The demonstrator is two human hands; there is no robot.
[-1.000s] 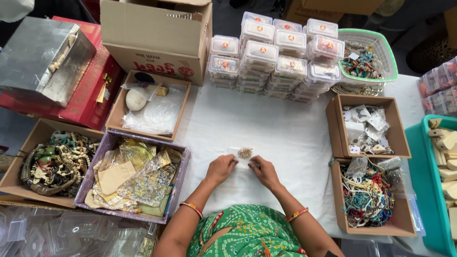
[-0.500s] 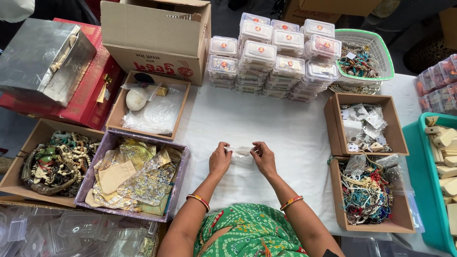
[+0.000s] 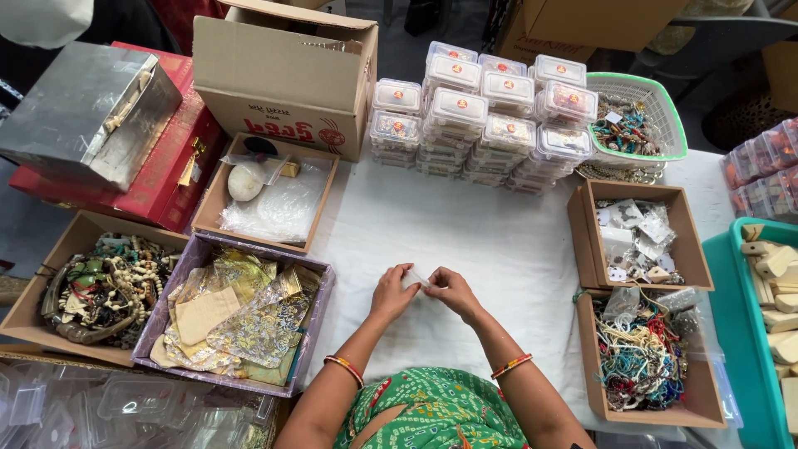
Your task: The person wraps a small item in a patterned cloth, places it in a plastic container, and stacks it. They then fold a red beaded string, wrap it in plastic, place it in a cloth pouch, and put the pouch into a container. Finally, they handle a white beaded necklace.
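We see both hands over the middle of the white tablecloth, fingertips meeting. The left hand and right hand pinch between them a small clear packet, held just above the cloth; its contents are too small to tell. Each wrist carries bangles. Left of the hands: a purple box of patterned fabric pouches, and further left a cardboard box of beads. Behind the purple box, an open box with clear plastic bags and a pale round object. At the far edge of the cloth, stacks of clear lidded containers, with a green-rimmed basket of jewellery beside them. Right of the hands, well apart: two cardboard boxes, the far box with small packets, the near box with tangled cords and beads. A teal tray of wooden pieces sits at the right edge.
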